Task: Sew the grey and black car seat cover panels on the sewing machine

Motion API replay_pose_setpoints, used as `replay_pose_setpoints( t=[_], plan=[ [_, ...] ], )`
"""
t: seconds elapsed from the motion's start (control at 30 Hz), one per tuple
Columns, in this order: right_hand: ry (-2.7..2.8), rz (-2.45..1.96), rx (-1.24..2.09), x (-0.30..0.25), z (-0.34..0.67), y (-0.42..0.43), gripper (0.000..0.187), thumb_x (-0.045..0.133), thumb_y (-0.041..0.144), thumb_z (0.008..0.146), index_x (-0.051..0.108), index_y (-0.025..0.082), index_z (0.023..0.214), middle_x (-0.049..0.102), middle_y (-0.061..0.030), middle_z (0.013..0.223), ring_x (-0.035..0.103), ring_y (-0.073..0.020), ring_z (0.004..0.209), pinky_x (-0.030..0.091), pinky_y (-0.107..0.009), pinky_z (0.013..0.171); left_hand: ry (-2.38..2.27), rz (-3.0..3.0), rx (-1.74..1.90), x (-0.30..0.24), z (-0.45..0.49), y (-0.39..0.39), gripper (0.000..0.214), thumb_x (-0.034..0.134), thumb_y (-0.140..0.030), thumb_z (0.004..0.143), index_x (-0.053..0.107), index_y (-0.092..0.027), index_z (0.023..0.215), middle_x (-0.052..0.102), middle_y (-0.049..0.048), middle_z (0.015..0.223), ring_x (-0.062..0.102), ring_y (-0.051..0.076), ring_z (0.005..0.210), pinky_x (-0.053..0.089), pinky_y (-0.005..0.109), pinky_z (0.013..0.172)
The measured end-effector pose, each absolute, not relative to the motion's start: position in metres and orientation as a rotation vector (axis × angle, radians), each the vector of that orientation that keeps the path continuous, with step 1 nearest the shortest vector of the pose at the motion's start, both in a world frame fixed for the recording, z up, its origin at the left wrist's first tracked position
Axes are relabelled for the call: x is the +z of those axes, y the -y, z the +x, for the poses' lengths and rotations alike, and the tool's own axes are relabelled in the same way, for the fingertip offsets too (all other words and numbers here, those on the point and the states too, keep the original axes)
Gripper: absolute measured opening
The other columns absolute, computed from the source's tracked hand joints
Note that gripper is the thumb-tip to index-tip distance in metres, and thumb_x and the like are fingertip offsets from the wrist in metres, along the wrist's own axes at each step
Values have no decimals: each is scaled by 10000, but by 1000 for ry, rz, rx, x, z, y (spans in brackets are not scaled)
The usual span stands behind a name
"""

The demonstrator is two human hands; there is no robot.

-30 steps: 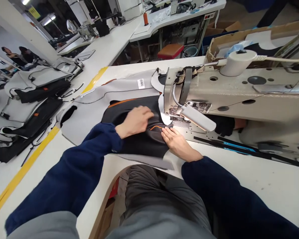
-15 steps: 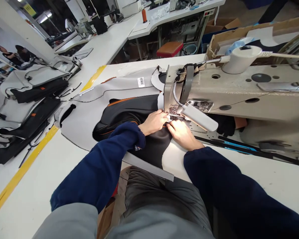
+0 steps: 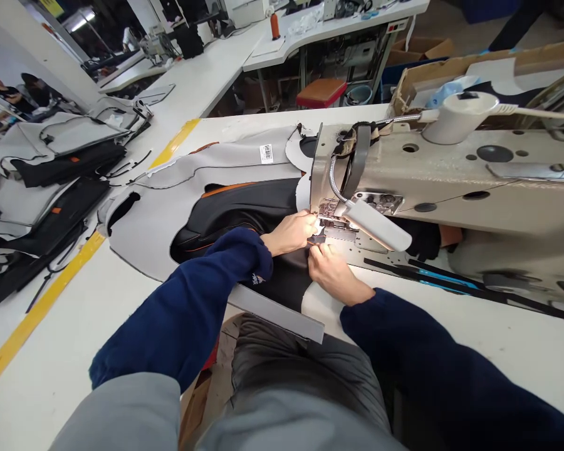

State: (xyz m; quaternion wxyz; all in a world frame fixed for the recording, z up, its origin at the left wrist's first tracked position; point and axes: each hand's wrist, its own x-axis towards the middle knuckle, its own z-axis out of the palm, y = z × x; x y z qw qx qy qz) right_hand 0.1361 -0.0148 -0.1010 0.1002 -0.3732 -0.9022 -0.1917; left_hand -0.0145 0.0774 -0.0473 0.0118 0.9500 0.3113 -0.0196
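Observation:
A black cover piece with orange piping (image 3: 244,216) lies on a larger grey fabric panel (image 3: 155,213) in front of a beige sewing machine (image 3: 432,169). My left hand (image 3: 289,233) is curled, fingers pressed on the black fabric right at the machine's needle area (image 3: 326,222). My right hand (image 3: 328,268) sits just below the needle, fingers pinching the edge of the same black fabric. Both blue sleeves reach in from the bottom. A white machine lamp (image 3: 376,224) hangs over the hands.
Stacks of grey and black cover pieces (image 3: 42,188) lie at the left beyond a yellow floor-style stripe (image 3: 51,294) on the white table. Black strips (image 3: 451,282) lie under the machine arm. A cardboard box (image 3: 442,75) and other workstations stand behind.
A second ago my left hand lay flat on the black fabric; it has moved right to the needle and curled. The right hand shifted slightly down and now pinches the fabric edge.

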Motion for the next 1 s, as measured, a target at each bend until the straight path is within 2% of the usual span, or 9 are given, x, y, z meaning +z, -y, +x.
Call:
replay_pose_setpoints(
  t=[0.1,0.2,0.43,0.6,0.73,1.0],
  plan=[
    [2588,-1187,-642,-108,127,31,339,457,38,864,701,-46,1083,670,-292,1096,621,-367,1035,479,-499,871,-1020,2967,-143,-44,-11,-70,237,476,-164,935,709,-124,919,617,133,1044,537,247,1063,457,325,845],
    [2547,-1184,-549,-113,123,35,368,472,44,853,665,-97,1132,632,-355,1189,610,-400,1136,466,-539,957,-1021,2965,-189,-42,-6,-65,229,490,-211,951,693,-119,897,608,144,1056,528,262,1083,473,331,806],
    [2546,-1194,-349,-117,127,23,345,468,12,851,692,-66,1101,653,-341,1166,625,-384,1141,476,-537,976,-1037,2918,-264,-42,2,-61,251,461,-223,970,683,-123,906,608,136,1096,530,248,1073,480,312,770],
    [2503,-1210,-483,-119,130,14,306,462,16,857,706,-56,1026,681,-315,1115,652,-359,1104,486,-489,976,-1114,2896,-208,-56,3,-64,272,436,-231,982,688,-134,944,606,122,1080,529,255,1098,491,320,790],
    [2494,-1238,-515,-122,127,16,327,472,28,861,678,-59,1100,663,-306,1180,616,-383,1177,463,-517,1015,-1121,2863,-120,-64,2,-71,252,457,-215,974,694,-133,985,622,110,1044,548,245,1081,494,318,851],
    [2582,-1273,-305,-120,120,16,377,431,2,844,642,-61,1151,670,-310,1129,565,-372,1251,440,-536,1053,-1106,2832,-14,-70,0,-76,212,533,-247,938,720,-147,942,642,95,1000,580,232,1021,485,328,913]
  ],
)
